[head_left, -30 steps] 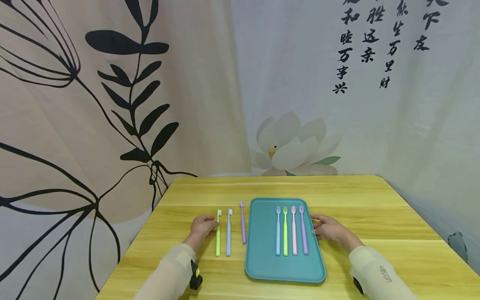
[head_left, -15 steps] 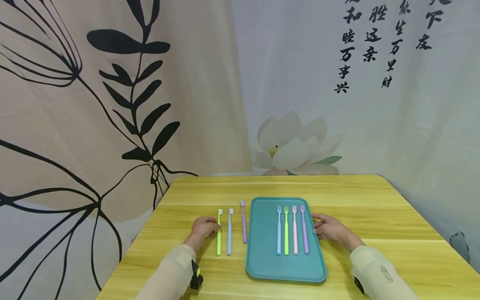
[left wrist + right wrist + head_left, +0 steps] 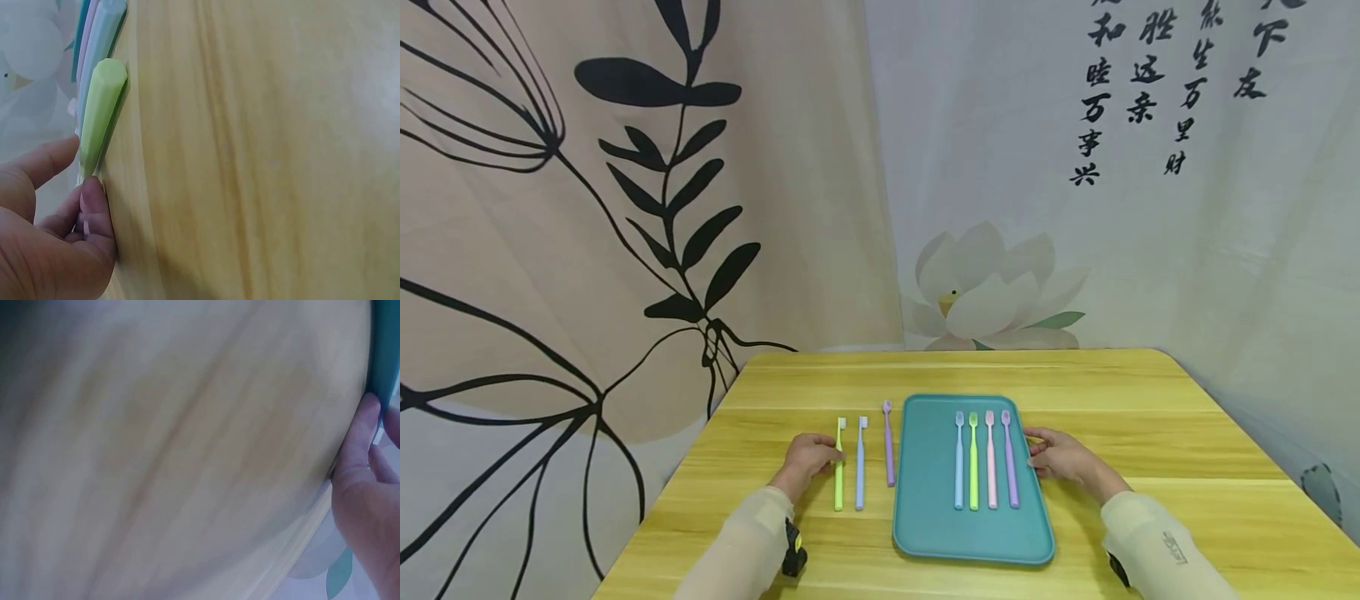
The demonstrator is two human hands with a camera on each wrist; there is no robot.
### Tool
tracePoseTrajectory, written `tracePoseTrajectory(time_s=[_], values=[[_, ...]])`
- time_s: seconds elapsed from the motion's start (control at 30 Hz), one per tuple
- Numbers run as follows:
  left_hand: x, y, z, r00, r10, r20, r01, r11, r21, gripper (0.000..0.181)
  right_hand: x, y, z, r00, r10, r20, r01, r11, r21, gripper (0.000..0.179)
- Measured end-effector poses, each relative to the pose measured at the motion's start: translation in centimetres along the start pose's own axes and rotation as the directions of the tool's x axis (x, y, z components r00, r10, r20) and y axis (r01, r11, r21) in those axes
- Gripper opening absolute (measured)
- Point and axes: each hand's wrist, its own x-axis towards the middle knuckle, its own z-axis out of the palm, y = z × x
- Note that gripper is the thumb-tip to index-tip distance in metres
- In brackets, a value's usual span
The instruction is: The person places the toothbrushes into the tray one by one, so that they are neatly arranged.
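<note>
My left hand [image 3: 808,461] is at the neck of a light green toothbrush [image 3: 838,483], pinching it between thumb and fingers. In the left wrist view, the thick end of that toothbrush [image 3: 105,94] points away from the fingertips. Beside it on the table lie a blue toothbrush [image 3: 860,479] and a purple toothbrush [image 3: 889,450]. On the right, my right hand [image 3: 1067,461] grips the side rim of a teal tray [image 3: 925,508]. The right wrist view has its fingers around the tray wall [image 3: 382,350]. Inside the tray lie blue [image 3: 958,475], green [image 3: 973,475], pink [image 3: 992,475] and purple [image 3: 1011,475] toothbrushes, side by side.
The wooden table [image 3: 1157,467] carries everything. Behind its far edge hangs a printed curtain [image 3: 812,208] with plants, a lotus and writing. A dark device [image 3: 793,552] is strapped at my left wrist.
</note>
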Motion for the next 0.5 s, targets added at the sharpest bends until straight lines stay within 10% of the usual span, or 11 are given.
tracePoseTrajectory(time_s=[0.5], values=[[0.02,-0.04,0.41,0.998,0.028,-0.056,-0.021,0.993,0.114,0.031,0.16,0.29,-0.07,1.000,-0.004,-0.005,0.004,1.000,-0.006,0.063]])
